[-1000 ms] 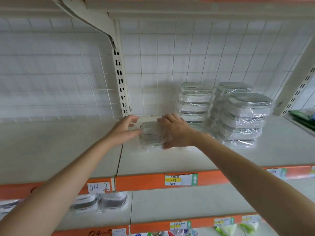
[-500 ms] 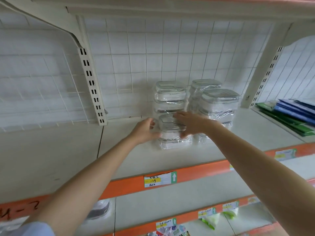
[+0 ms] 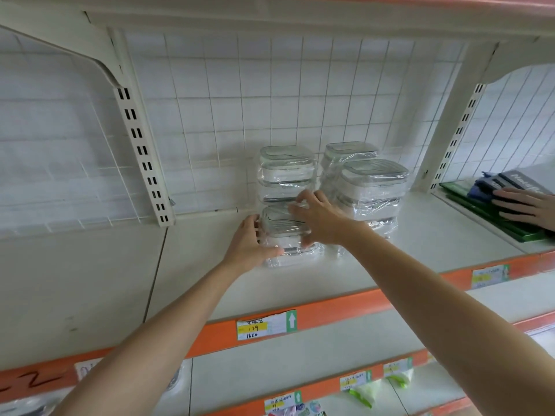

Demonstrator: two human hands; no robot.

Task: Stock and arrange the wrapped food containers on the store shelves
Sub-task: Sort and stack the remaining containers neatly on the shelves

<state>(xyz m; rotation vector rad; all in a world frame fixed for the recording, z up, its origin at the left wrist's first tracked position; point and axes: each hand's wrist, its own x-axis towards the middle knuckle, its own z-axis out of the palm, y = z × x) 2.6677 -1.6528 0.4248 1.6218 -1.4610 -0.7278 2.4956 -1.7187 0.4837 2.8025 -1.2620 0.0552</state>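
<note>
A short stack of clear, plastic-wrapped food containers (image 3: 282, 235) stands on the white shelf (image 3: 315, 283), in front of a taller wrapped stack (image 3: 286, 172) at the back grid wall. My left hand (image 3: 250, 246) grips the short stack's left side, thumb across its front. My right hand (image 3: 319, 219) lies over its top and right side, fingers curled on the wrap. Two more wrapped stacks (image 3: 371, 187) stand just to the right.
Another person's hand (image 3: 524, 205) rests on green and dark packs (image 3: 492, 205) in the bay to the right. A slotted upright (image 3: 144, 163) divides the bays. Orange shelf edges carry price labels (image 3: 264, 325). Lower shelves hold small goods.
The wrapped containers moved right from beside the upright and now stand in front of the back stack. My view swung right, bringing the other person's hand into sight.
</note>
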